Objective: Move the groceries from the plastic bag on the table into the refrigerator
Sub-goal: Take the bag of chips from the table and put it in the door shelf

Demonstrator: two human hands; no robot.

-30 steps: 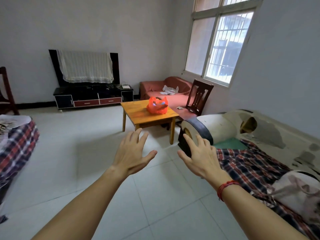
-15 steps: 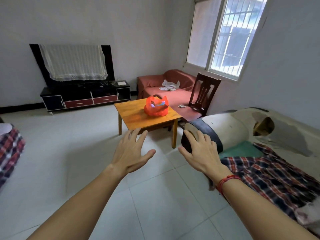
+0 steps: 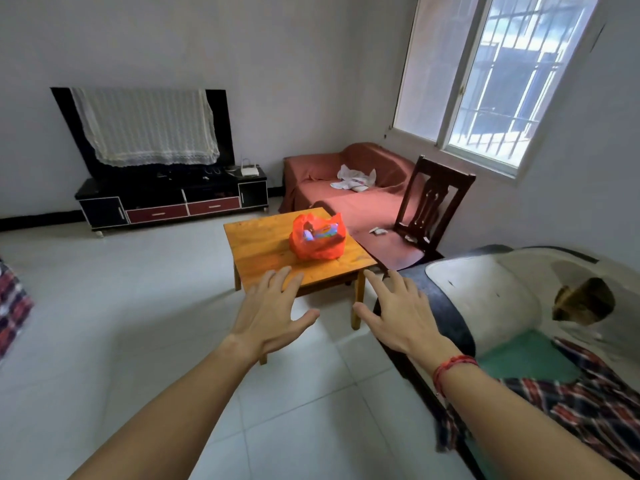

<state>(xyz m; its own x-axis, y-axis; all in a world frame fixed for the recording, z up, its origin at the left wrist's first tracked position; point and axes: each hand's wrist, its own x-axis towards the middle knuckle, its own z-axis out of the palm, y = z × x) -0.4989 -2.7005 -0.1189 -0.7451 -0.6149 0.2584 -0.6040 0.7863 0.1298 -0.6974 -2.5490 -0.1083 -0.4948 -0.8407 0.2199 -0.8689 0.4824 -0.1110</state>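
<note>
Plaid cloth (image 3: 12, 306): at the far left edge, only partly in view.
Television (image 3: 221, 133): against the far wall on the left, draped with a white lace cover (image 3: 145, 129).
Cabinet (image 3: 173, 202): low and black under the television, two red drawers in the middle, a small white box (image 3: 249, 171) on its right end.
Left hand (image 3: 270, 317): stretched forward in the air, palm down, fingers straight and spread apart, gripping nothing; fingertips overlapping the table's near edge in the view.
Table (image 3: 259, 244): small, wooden, orange-brown, on the pale tiled floor (image 3: 121, 306) mid-room.
Plastic bag (image 3: 311, 251): orange-red, on the right side of the tabletop, mouth open upward, apart from both hands.
Groceries (image 3: 320, 233): colourful packets inside the bag, too small to name.
Red sofa (image 3: 346, 199): beyond the table in the far corner, a crumpled white bag (image 3: 355, 176) on its seat.
Right hand (image 3: 401, 317): stretched forward beside the left, palm down, fingers spread apart, holding nothing; red cord (image 3: 453, 367) round the wrist.
Chair (image 3: 433, 202): dark wood, just right of the table.
Window (image 3: 502, 74): barred, on the right wall.
Worn sofa (image 3: 485, 299): near right, peeling white armrest, plaid blanket (image 3: 571, 407) on the seat.
</note>
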